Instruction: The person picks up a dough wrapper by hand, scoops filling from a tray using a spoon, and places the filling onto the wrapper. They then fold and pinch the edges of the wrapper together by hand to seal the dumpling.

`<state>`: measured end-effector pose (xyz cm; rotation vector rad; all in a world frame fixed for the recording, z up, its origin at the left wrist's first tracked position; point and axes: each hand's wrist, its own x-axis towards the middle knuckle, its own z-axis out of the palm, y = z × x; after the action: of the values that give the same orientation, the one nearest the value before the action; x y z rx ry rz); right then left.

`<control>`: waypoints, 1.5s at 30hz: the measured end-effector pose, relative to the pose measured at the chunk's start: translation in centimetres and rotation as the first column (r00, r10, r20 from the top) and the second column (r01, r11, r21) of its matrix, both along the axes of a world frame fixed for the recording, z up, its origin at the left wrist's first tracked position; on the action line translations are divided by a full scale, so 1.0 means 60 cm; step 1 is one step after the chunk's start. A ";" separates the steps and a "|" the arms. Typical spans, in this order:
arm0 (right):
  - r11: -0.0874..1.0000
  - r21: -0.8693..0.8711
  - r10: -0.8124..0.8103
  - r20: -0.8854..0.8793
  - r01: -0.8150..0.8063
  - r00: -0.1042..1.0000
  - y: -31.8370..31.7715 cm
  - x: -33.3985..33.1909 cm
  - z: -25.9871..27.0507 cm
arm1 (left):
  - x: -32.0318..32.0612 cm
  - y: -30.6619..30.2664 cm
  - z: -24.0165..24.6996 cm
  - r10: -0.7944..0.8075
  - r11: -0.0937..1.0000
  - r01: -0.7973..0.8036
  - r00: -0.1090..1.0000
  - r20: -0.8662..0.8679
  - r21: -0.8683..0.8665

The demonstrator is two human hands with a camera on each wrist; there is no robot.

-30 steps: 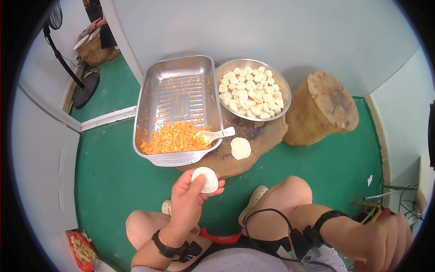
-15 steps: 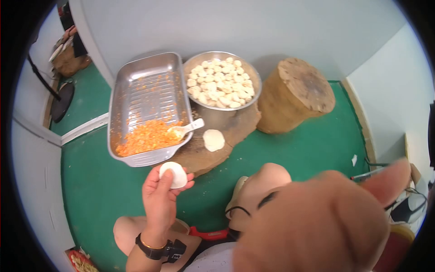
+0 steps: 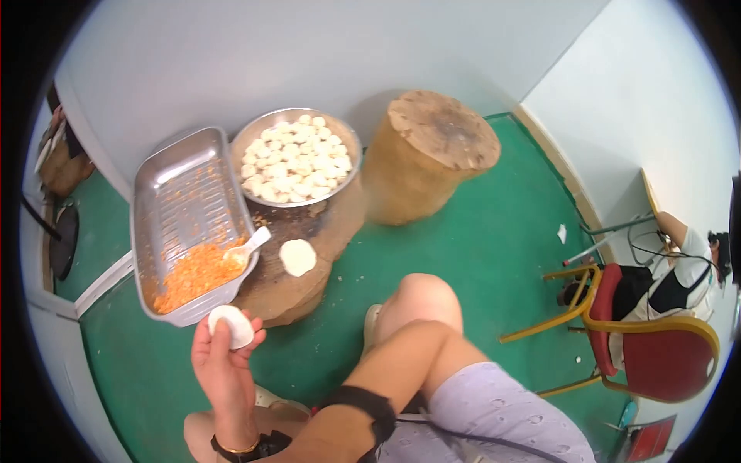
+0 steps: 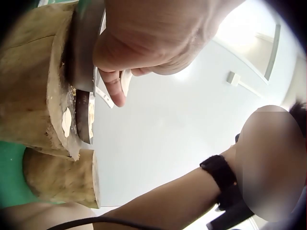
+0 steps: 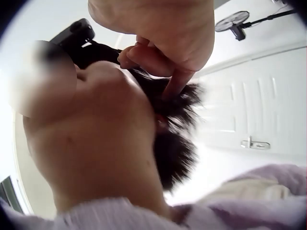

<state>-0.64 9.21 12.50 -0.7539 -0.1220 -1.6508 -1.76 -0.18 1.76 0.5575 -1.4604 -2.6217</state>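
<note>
I log the wooden stump [image 3: 432,154] at 2 o'clock from the left hand [image 3: 224,363], the metal tray [image 3: 181,193] with orange filling [image 3: 197,274] at 12, and the bowl [image 3: 270,116] of dough pieces at 1. The left hand's fingers pinch a round dough wrapper [image 3: 231,326] just below the tray's near edge. The right hand [image 5: 158,33] has its fingers curled against hair, gripping nothing I can see.

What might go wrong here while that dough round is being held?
The right hand is touching hair, so strands might reach the filling. The dough round is held lightly in the left hand, over the floor, and might drop. The tray seems to overhang the wooden block and might tip.
</note>
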 end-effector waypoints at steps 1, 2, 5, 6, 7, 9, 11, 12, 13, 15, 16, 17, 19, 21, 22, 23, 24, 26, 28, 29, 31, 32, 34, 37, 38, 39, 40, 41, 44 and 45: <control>0.968 -0.062 -0.249 -0.313 0.242 0.917 0.006 -0.008 -0.013 | 0.001 -0.001 0.004 0.000 1.000 0.000 1.000 -0.006 0.007; 0.877 -0.202 -0.469 -0.559 0.437 0.684 0.010 -0.018 -0.026 | 0.001 -0.005 0.005 0.004 0.999 -0.004 1.000 -0.013 0.032; 0.481 -0.364 -0.523 -0.849 0.798 -0.072 0.059 -0.077 -0.048 | 0.000 -0.035 0.022 0.075 0.997 -0.074 0.996 -0.042 0.022; 0.200 -0.552 -0.422 -0.794 0.810 -0.437 0.069 -0.111 -0.066 | -0.001 -0.046 0.028 0.124 0.992 -0.121 0.988 -0.096 0.030; 0.054 -0.315 -0.291 -0.913 0.948 -0.286 0.078 -0.130 -0.084 | 0.000 -0.057 0.031 0.169 0.986 -0.165 0.974 -0.150 0.040; -0.255 -0.285 0.015 -0.957 0.924 -0.291 0.101 -0.201 -0.124 | 0.000 -0.075 0.037 0.221 0.975 -0.215 0.961 -0.166 0.053; -0.300 -0.045 0.060 -0.998 0.953 -0.029 0.124 -0.245 -0.164 | 0.002 -0.089 0.037 0.209 0.977 -0.193 0.954 -0.215 0.093; -0.292 0.133 0.062 -0.985 0.947 0.158 0.121 -0.248 -0.158 | 0.002 -0.091 0.038 0.225 0.974 -0.213 0.951 -0.212 0.078; -0.229 0.178 0.008 -0.983 0.957 0.185 0.122 -0.254 -0.171 | 0.002 -0.091 0.039 0.222 0.974 -0.207 0.952 -0.210 0.089; -0.154 0.224 -0.046 -0.975 0.962 0.219 0.111 -0.263 -0.194 | 0.000 -0.088 0.043 0.222 0.974 -0.208 0.955 -0.196 0.090; -0.138 0.263 -0.132 -0.960 0.955 0.245 0.104 -0.267 -0.202 | -0.002 -0.088 0.042 0.231 0.972 -0.219 0.954 -0.193 0.086; -0.119 0.302 -0.215 -0.938 0.946 0.273 0.097 -0.269 -0.206 | -0.003 -0.089 0.039 0.226 0.973 -0.211 0.956 -0.187 0.095; -0.117 0.252 -0.163 -0.959 0.961 0.231 0.082 -0.272 -0.205 | -0.006 -0.089 0.037 0.224 0.973 -0.209 0.958 -0.177 0.098; -0.136 0.168 -0.130 -0.980 0.976 0.151 0.065 -0.268 -0.197 | -0.010 -0.086 0.035 0.224 0.970 -0.207 0.964 -0.143 0.125; -0.132 0.174 -0.131 -0.979 0.976 0.157 0.058 -0.269 -0.199 | -0.011 -0.085 0.035 0.227 0.970 -0.211 0.964 -0.137 0.123; -0.113 0.062 -0.108 -0.993 0.992 0.050 0.053 -0.272 -0.201 | -0.012 -0.085 0.035 0.223 0.970 -0.207 0.968 -0.119 0.128; -0.092 -0.053 -0.086 -0.994 0.994 -0.061 0.050 -0.273 -0.202 | -0.013 -0.085 0.034 0.217 0.970 -0.203 0.971 -0.101 0.135; -0.122 -0.145 0.013 -0.989 0.982 -0.144 0.045 -0.273 -0.194 | -0.013 -0.087 0.032 0.223 0.969 -0.211 0.970 -0.095 0.127; -0.145 -0.239 0.115 -0.968 0.960 -0.224 0.046 -0.273 -0.185 | -0.012 -0.090 0.031 0.226 0.969 -0.215 0.970 -0.089 0.120; -0.164 -0.249 0.193 -0.957 0.955 -0.216 0.051 -0.274 -0.180 | -0.012 -0.092 0.032 0.227 0.970 -0.217 0.970 -0.092 0.109; -0.185 -0.260 0.276 -0.939 0.948 -0.204 0.061 -0.276 -0.176 | -0.012 -0.093 0.032 0.223 0.972 -0.214 0.970 -0.093 0.103; -0.211 -0.276 0.298 -0.932 0.938 -0.207 0.066 -0.274 -0.175 | -0.012 -0.093 0.032 0.218 0.973 -0.208 0.972 -0.093 0.102; -0.238 -0.293 0.326 -0.922 0.926 -0.208 0.077 -0.264 -0.160 | -0.010 -0.092 0.032 0.210 0.974 -0.200 0.973 -0.091 0.107; -0.401 -0.319 -0.188 -0.889 0.859 -0.418 0.099 -0.239 -0.117 | -0.008 -0.088 0.037 0.204 0.974 -0.190 0.972 -0.118 0.120; -0.364 -0.267 -0.535 -0.724 0.892 -0.435 0.110 -0.235 -0.116 | -0.008 -0.086 0.037 0.199 0.976 -0.186 0.972 -0.124 0.111; -0.314 -0.221 -0.731 -0.564 0.923 -0.383 0.114 -0.214 -0.094 | -0.008 -0.084 0.038 0.192 0.978 -0.179 0.973 -0.129 0.102; -0.250 -0.191 -0.868 -0.390 0.949 -0.307 0.113 -0.185 -0.069 | -0.008 -0.081 0.039 0.181 0.980 -0.167 0.975 -0.128 0.108; -0.172 -0.197 -0.959 -0.191 0.965 -0.210 0.101 -0.152 -0.043 | -0.008 -0.078 0.039 0.172 0.983 -0.162 0.976 -0.130 0.088; 0.018 -0.370 -0.984 0.156 0.929 0.082 0.086 -0.072 0.021 | -0.010 -0.071 0.033 0.139 0.989 -0.131 0.983 -0.123 0.073; 0.067 -0.408 -0.990 0.087 0.911 0.112 0.099 -0.062 0.031 | -0.012 -0.069 0.031 0.147 0.988 -0.140 0.982 -0.117 0.063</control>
<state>-4.36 15.18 14.38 -1.5303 0.3679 -2.9064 -2.50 -4.33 3.59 0.4789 -1.2674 -2.5418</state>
